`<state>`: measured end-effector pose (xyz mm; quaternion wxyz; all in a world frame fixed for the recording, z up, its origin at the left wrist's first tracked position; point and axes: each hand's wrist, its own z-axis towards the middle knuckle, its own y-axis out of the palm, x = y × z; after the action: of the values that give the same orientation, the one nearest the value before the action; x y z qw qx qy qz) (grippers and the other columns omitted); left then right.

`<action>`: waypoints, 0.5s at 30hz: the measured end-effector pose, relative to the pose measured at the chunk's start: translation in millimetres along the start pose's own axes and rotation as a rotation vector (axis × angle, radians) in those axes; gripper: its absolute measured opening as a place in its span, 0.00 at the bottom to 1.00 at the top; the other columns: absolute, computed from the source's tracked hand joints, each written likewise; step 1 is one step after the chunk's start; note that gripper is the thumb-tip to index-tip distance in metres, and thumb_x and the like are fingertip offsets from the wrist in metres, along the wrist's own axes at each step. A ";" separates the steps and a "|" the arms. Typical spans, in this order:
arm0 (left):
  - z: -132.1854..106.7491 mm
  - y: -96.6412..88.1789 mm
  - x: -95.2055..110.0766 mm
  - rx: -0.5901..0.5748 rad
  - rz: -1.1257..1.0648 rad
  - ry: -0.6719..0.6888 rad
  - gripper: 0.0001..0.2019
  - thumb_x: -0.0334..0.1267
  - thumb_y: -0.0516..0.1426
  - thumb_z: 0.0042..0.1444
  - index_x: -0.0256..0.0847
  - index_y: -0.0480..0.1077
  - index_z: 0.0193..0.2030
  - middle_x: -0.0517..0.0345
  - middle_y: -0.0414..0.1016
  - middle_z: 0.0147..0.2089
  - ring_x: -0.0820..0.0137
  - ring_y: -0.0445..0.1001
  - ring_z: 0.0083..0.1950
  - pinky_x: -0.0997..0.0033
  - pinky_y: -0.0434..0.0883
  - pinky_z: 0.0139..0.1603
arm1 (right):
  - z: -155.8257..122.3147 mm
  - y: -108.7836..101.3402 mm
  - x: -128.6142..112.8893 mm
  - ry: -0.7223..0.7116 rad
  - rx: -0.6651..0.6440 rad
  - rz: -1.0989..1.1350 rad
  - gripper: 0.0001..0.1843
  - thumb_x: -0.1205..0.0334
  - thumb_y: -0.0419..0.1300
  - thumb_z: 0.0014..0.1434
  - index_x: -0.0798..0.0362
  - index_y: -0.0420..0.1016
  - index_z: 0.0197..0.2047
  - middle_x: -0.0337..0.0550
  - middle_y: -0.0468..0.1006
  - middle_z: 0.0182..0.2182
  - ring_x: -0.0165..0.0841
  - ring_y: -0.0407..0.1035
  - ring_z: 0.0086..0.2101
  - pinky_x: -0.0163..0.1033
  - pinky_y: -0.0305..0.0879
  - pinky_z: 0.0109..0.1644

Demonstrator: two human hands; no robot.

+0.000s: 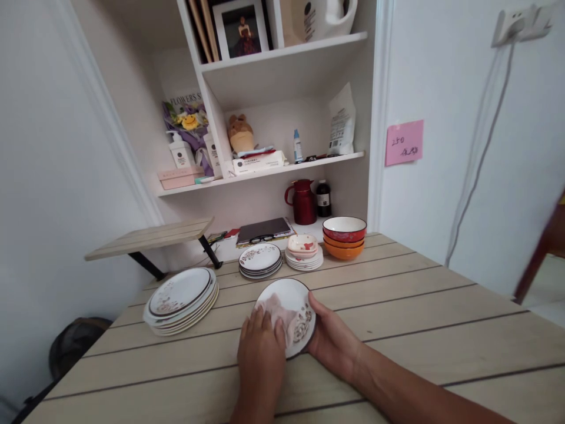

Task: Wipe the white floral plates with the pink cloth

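A white plate [289, 288] with a dark rim and a brown flower pattern is tilted up in front of me, over the wooden table. My right hand [333, 338] grips its right edge, thumb on the face and fingers behind. Against the plate's face my left hand [262, 353] presses a thin pale pink cloth [282, 315], its fingers bent over the cloth. Beyond the plate stand a stack of similar small plates [260, 259] and a stack of white saucers [304, 262] with small dishes [302, 244] on top.
At the left is a stack of large plates [180, 300], beside a raised wooden stand [150, 240]. Orange and red bowls [344, 238] are stacked at the back right. Behind them stand a red jug [303, 203], a dark bottle [323, 199] and a laptop-like dark slab [265, 229] below the shelves.
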<state>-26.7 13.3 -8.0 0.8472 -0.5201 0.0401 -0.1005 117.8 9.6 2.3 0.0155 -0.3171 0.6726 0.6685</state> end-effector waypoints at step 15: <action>6.4 -7.5 12.0 -0.051 -0.127 -0.006 0.26 0.36 0.44 0.63 0.46 0.49 0.69 0.52 0.49 0.71 0.59 0.47 0.71 0.40 0.49 0.67 | -3.2 1.5 -0.5 0.066 -0.079 -0.045 0.28 0.48 0.50 0.65 0.59 0.67 0.59 0.50 0.79 0.47 0.36 0.73 0.46 0.42 0.59 0.59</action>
<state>-14.8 13.1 2.1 0.8256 -0.5436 0.0069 -0.1514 118.8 6.8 4.1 -0.0040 -0.3545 0.6385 0.6831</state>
